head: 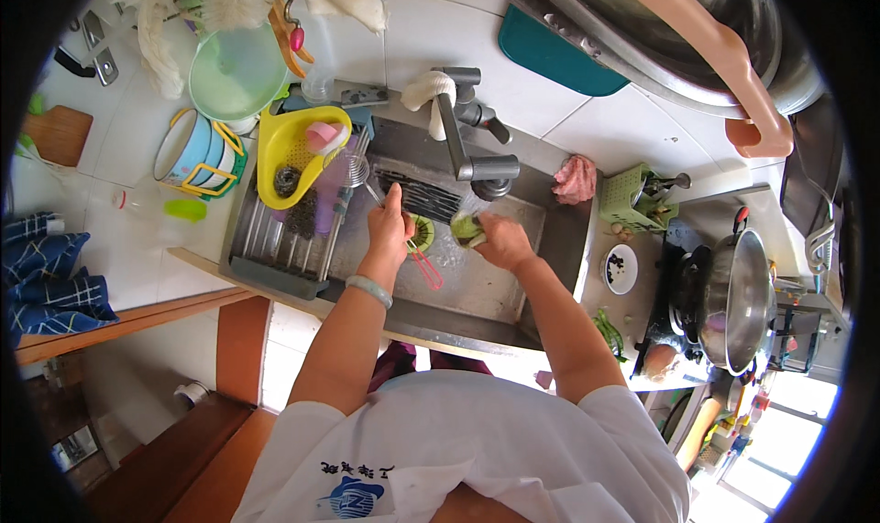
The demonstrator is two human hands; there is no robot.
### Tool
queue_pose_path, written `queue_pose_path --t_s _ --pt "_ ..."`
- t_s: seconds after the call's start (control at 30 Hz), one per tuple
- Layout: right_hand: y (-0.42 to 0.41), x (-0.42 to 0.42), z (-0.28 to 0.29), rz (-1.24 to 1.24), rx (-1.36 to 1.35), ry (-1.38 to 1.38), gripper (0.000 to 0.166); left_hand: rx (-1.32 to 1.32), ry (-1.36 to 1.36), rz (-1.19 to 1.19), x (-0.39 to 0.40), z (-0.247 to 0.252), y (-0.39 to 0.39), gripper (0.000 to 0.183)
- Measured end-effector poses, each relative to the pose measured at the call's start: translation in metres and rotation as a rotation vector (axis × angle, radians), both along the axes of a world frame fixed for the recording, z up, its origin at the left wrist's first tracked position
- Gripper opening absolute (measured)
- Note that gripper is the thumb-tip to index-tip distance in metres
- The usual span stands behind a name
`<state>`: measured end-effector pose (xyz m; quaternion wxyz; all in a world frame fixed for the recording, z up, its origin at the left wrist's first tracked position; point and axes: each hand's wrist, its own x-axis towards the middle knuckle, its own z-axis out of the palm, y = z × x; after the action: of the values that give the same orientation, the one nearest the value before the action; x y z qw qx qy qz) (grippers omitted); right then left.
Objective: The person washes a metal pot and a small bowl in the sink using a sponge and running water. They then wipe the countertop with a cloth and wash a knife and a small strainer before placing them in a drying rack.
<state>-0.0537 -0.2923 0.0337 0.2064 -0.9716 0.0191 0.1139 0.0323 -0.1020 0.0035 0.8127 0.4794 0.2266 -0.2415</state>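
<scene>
Over the stainless-steel sink (474, 282), my left hand (389, 229) grips the shaft of a metal whisk (355, 169). Its wire head points up and left, and a pink loop handle (427, 268) sticks out below my fist. My right hand (505, 241) holds a green scrubbing pad or cloth (467, 230) beneath the dark grey faucet (488, 172). Water seems to run just beside the pad. A green slotted drain strainer (422, 234) shows between my hands, partly covered by the left. Behind it lies a black ribbed panel (421, 196).
A yellow colander (302, 127) with a steel scourer (287, 179) rests on the drying rack (282, 268) at left. A pink cloth (575, 179) hangs on the sink's right rim. Rightward are a white bowl (620, 268), green pods (608, 334) and a large steel pan (739, 303).
</scene>
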Motion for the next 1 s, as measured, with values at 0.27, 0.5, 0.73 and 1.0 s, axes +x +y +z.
queue_pose_path --t_s 0.27,0.5,0.73,1.0 --pt "0.03 -0.029 0.01 -0.371 -0.019 0.079 0.034 -0.24 0.231 -0.328 -0.049 -0.012 -0.072 0.026" --pt "0.006 -0.068 -0.009 -0.682 0.222 -0.115 0.021 -0.153 0.23 -0.455 -0.079 -0.016 -0.086 0.024" --pt "-0.011 -0.046 0.012 -0.755 0.513 -0.349 0.025 0.047 0.176 -0.32 -0.04 0.012 -0.034 0.032" --pt "0.045 0.034 -0.013 -0.214 0.651 -0.282 0.05 -0.33 0.085 -0.498 -0.042 0.049 0.004 0.021"
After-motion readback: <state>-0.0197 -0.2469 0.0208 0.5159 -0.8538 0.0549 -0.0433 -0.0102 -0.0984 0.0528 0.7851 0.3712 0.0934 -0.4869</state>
